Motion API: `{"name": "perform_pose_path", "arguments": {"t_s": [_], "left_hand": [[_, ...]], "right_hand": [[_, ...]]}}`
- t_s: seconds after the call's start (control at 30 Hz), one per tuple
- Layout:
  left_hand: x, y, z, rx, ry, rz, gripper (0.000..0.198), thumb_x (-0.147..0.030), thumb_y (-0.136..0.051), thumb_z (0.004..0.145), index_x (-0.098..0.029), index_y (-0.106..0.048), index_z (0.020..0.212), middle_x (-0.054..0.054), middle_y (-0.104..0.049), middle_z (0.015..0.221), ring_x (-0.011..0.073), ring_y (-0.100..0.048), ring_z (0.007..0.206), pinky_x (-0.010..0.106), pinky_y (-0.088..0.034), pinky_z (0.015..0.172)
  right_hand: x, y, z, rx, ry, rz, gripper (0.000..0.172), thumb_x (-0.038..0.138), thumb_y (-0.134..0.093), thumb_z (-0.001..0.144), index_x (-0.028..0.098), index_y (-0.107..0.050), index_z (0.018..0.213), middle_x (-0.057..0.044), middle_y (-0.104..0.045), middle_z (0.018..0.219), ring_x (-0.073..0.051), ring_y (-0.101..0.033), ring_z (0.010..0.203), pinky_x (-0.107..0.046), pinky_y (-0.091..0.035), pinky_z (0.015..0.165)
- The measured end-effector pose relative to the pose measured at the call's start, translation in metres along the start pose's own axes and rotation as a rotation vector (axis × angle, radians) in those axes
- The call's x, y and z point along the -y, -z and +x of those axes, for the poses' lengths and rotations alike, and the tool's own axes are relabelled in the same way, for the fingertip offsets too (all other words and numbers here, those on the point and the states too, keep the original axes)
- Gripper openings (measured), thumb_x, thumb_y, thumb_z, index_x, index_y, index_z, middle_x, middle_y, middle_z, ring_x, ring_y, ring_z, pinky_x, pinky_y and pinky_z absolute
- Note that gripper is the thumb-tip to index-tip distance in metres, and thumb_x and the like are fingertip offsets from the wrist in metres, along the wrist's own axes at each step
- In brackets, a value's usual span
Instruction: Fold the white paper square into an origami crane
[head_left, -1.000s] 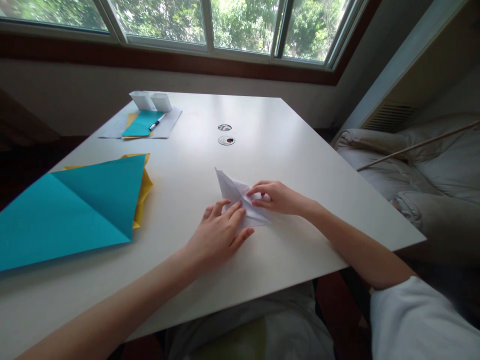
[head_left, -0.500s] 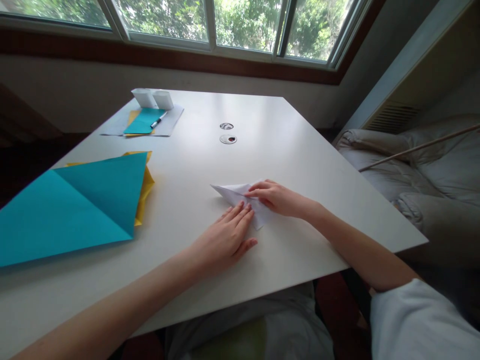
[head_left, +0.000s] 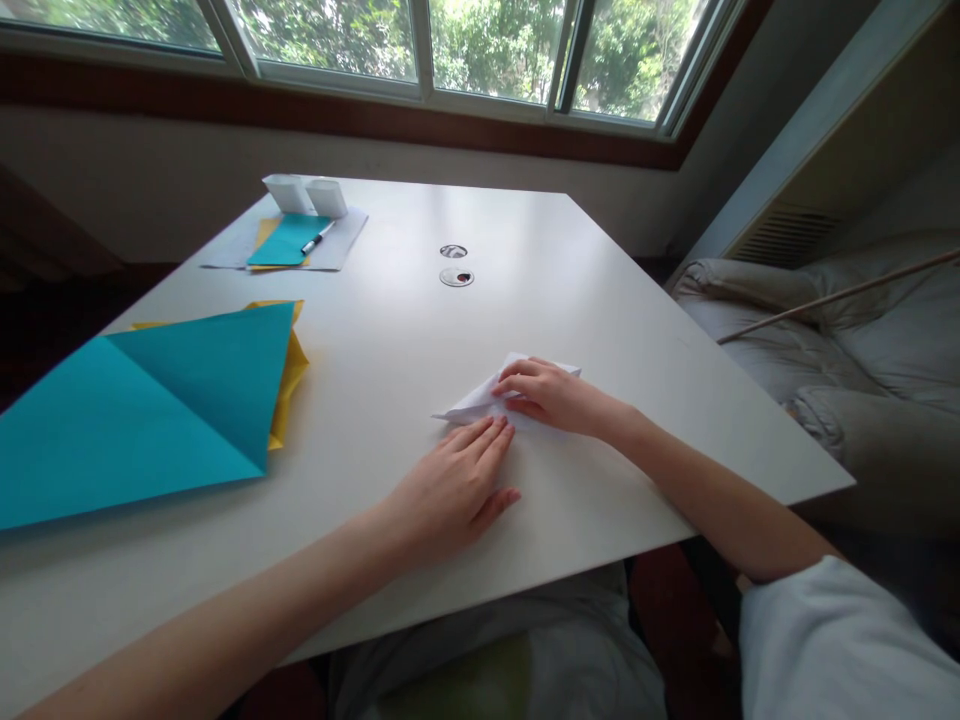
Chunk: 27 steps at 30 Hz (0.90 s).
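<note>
A folded white paper point(head_left: 480, 400) lies on the white table point(head_left: 390, 330) near its front edge. My right hand point(head_left: 551, 395) rests on the paper, its thumb and fingers pinching a fold. My left hand point(head_left: 457, 485) lies flat on the table with fingers stretched out, the fingertips touching the paper's near edge. Part of the paper is hidden under my right hand.
A large teal sheet point(head_left: 142, 420) lies on a yellow sheet point(head_left: 289, 365) at the left. At the back left are two small white boxes point(head_left: 306, 196), a smaller teal sheet point(head_left: 289, 240) and a pen point(head_left: 316, 240). Two round ports point(head_left: 455, 265) sit mid-table. A padded seat point(head_left: 847, 350) stands right.
The white paper has been turned and laid lower, its point now aimed left. My right hand stayed on it; my left hand flattened beside it.
</note>
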<state>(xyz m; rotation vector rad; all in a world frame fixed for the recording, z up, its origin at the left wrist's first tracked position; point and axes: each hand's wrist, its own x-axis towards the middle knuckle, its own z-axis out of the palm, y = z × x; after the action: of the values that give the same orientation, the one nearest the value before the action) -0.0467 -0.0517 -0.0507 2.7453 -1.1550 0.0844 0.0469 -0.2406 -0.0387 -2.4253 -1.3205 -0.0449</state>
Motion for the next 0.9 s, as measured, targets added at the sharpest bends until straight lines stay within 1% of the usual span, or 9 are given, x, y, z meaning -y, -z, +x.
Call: {"name": "perform_pose_path", "arguments": {"t_s": [0.03, 0.1, 0.17, 0.27, 0.47, 0.67, 0.9], "left_hand": [[-0.001, -0.001, -0.001, -0.001, 0.022, 0.019, 0.057, -0.042, -0.031, 0.090, -0.003, -0.038, 0.131, 0.018, -0.039, 0.137, 0.0275, -0.031, 0.130, 0.041, -0.031, 0.104], [-0.002, -0.004, -0.003, -0.008, 0.109, 0.074, 0.060, -0.043, -0.031, 0.090, 0.000, -0.037, 0.131, 0.021, -0.036, 0.138, 0.0316, -0.029, 0.130, 0.044, -0.031, 0.103], [-0.003, -0.006, -0.005, -0.016, 0.208, 0.132, 0.062, -0.045, -0.031, 0.090, 0.000, -0.038, 0.131, 0.023, -0.036, 0.137, 0.0346, -0.032, 0.128, 0.047, -0.032, 0.101], [-0.004, -0.007, -0.008, -0.016, 0.272, 0.200, 0.061, -0.045, -0.031, 0.090, 0.000, -0.041, 0.130, 0.024, -0.040, 0.134, 0.0348, -0.037, 0.125, 0.047, -0.034, 0.100], [-0.006, -0.004, -0.008, -0.008, 0.304, 0.273, 0.057, -0.041, -0.033, 0.090, 0.001, -0.043, 0.127, 0.024, -0.044, 0.131, 0.0333, -0.040, 0.123, 0.045, -0.035, 0.098], [-0.008, 0.004, -0.005, -0.014, 0.347, 0.268, 0.053, -0.040, -0.035, 0.089, -0.002, -0.048, 0.124, 0.022, -0.048, 0.128, 0.0356, -0.042, 0.119, 0.047, -0.038, 0.092], [-0.003, 0.005, -0.004, -0.025, 0.314, 0.248, 0.049, -0.039, -0.033, 0.090, -0.005, -0.050, 0.121, 0.020, -0.049, 0.126, 0.0345, -0.043, 0.114, 0.047, -0.038, 0.088]], "right_hand": [[0.000, -0.001, 0.000, 0.000, 0.000, 0.019, 0.024, 0.017, -0.048, 0.086, 0.017, -0.059, 0.107, -0.010, -0.059, 0.106, -0.018, -0.054, 0.099, -0.034, -0.044, 0.089], [-0.001, -0.002, -0.001, -0.005, -0.008, 0.048, 0.026, 0.016, -0.047, 0.086, 0.017, -0.057, 0.110, -0.011, -0.057, 0.108, -0.018, -0.054, 0.100, -0.033, -0.044, 0.089], [-0.002, -0.004, -0.002, -0.012, -0.016, 0.067, 0.026, 0.016, -0.047, 0.086, 0.018, -0.057, 0.111, -0.010, -0.057, 0.108, -0.017, -0.055, 0.100, -0.032, -0.044, 0.089], [-0.003, -0.006, -0.002, -0.021, -0.027, 0.082, 0.026, 0.016, -0.048, 0.086, 0.019, -0.058, 0.111, -0.010, -0.056, 0.108, -0.017, -0.055, 0.099, -0.031, -0.044, 0.089], [-0.001, -0.008, -0.002, -0.023, -0.040, 0.070, 0.026, 0.016, -0.048, 0.086, 0.018, -0.058, 0.110, -0.010, -0.057, 0.108, -0.017, -0.055, 0.099, -0.032, -0.044, 0.089], [0.001, -0.008, -0.001, -0.016, -0.046, 0.040, 0.026, 0.017, -0.047, 0.086, 0.019, -0.057, 0.111, -0.010, -0.056, 0.109, -0.018, -0.054, 0.099, -0.033, -0.044, 0.088], [0.000, -0.008, -0.001, -0.003, -0.040, 0.017, 0.028, 0.017, -0.046, 0.087, 0.019, -0.056, 0.112, -0.009, -0.056, 0.109, -0.018, -0.053, 0.099, -0.034, -0.044, 0.088]]}}
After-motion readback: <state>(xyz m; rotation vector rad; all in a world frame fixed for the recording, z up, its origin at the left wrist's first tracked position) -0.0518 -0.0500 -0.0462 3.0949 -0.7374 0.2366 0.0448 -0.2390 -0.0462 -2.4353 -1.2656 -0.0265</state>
